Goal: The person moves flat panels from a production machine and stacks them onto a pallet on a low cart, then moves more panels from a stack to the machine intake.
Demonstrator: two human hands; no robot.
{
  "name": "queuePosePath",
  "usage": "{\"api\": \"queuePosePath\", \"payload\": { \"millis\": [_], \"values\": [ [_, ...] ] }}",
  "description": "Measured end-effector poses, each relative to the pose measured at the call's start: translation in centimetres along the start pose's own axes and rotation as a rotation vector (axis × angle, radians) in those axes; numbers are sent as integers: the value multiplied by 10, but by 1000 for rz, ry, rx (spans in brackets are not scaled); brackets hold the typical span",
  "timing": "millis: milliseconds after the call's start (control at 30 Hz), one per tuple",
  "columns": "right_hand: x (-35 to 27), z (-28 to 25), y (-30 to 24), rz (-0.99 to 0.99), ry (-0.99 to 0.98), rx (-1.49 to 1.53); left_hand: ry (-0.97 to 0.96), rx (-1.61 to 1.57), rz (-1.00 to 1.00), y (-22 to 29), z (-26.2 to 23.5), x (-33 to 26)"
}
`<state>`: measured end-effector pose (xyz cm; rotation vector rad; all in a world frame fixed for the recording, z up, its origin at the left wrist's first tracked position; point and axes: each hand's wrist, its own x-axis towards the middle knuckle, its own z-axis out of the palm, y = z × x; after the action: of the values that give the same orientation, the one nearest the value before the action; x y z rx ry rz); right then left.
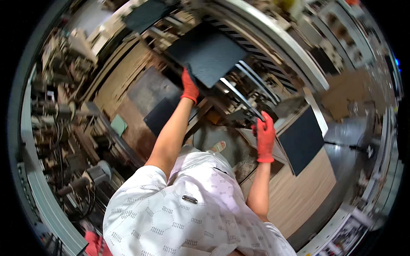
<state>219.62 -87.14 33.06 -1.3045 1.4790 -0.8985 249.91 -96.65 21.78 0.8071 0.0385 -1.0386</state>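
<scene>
My left hand (189, 86), in a red glove with dark palm and fingertips, is at the near left edge of a flat dark panel (207, 51). Its fingers close on that edge, though the grip is partly hidden. The panel lies over a frame with bright metal rails (239, 96). Off to the right, my right hand (265, 138), gloved the same way, is close to the near end of the rails. Its fingers are loosely curled and apart, with nothing visible in them. Just right of it, a stack of dark-faced boards (301, 141) rests on a pale wood-grain surface (294, 196).
Another dark panel (147, 16) lies at the far left of the frame. A dark sheet (164, 115) and a small green pad (118, 125) are on a brown table (141, 123) to the left. Machinery (92, 177) with cables lines the left side. Flattened cardboard (346, 94) lies on the right.
</scene>
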Motion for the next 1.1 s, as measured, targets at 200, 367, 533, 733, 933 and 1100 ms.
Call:
{"api": "queuePosePath", "payload": {
  "millis": [200, 367, 533, 733, 933, 1100],
  "values": [
    [79, 143, -27, 438, -471, 592, 110, 1010, 143, -22, -203, -2],
    [120, 210, -19, 325, -17, 245, 375, 1321, -208, -27, -372, -3],
    [110, 205, -14, 215, -86, 155, 375, 1675, -128, 25, -441, 41],
    [107, 199, -10, 121, -46, -220, 361, 1877, -327, 59, -457, 136],
    [104, 197, -15, -533, -213, -1162, 265, 1917, -651, 46, -469, 133],
    [99, 208, -19, -242, -130, -836, 461, 1926, -307, 24, -499, 64]
  ]
}}
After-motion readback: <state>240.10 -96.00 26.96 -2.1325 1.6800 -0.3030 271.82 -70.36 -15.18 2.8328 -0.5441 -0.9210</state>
